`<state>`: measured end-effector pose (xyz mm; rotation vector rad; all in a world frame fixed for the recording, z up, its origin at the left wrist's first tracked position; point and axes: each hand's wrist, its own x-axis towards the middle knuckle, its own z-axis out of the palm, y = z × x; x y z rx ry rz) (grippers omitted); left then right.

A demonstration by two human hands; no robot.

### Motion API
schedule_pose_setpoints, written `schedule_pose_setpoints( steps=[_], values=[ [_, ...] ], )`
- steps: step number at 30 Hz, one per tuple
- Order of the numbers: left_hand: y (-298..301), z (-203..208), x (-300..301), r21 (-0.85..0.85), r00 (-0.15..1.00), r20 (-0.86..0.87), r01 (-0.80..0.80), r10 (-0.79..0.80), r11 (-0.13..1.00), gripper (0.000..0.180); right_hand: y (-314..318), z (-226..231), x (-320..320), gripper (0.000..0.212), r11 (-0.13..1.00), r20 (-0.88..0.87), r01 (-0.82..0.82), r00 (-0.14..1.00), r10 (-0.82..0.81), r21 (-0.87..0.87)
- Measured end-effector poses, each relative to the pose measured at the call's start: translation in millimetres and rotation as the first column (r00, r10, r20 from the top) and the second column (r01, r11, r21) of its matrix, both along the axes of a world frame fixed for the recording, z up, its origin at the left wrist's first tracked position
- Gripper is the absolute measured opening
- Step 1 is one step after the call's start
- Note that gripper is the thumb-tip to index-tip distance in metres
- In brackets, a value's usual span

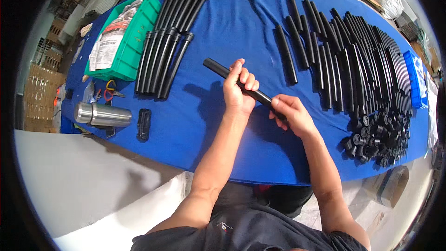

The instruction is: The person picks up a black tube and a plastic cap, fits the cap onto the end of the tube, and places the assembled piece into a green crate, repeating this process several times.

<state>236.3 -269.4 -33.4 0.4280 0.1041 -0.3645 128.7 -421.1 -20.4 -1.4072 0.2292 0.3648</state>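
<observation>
A black tube [216,67] is held slantwise above the blue cloth, its upper left end sticking out free. My left hand [239,90] wraps around its middle, thumb along the top. At the lower right end my right hand [296,115] is closed with thumb and fingers, covering that end. Whether a cap sits under those fingers cannot be seen. To the right lie many loose black tubes [329,72] in rows, with a heap of black ring-shaped caps [371,139] nearer me. Tubes with a wider collar at the far end [174,62] lie on the left.
Left of the collared tubes is a green crate [127,56] with newspaper [116,32] in it. A steel flask [104,114], scissors [111,90] and a small black tray-like piece [144,124] lie near the left edge. A blue bin [415,79] stands far right.
</observation>
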Motion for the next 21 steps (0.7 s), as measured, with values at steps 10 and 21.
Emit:
schedule_pose_setpoints(
  steps=[10, 21],
  values=[
    [4.9, -1.8, 3.4, -0.026, 0.999, 0.045, -0.015, 0.016, 1.000, 0.014, 15.0, 9.1, -2.7, 0.042, 0.805, 0.449, 0.172, 0.885, 0.127, -0.568],
    [5.1, -2.1, 0.3, -0.194, 0.977, 0.153, 0.177, -0.149, 0.965, 0.015, 5.0, 17.3, -4.4, 0.023, 0.989, -0.046, -0.072, 0.996, 0.079, 0.127]
  ],
)
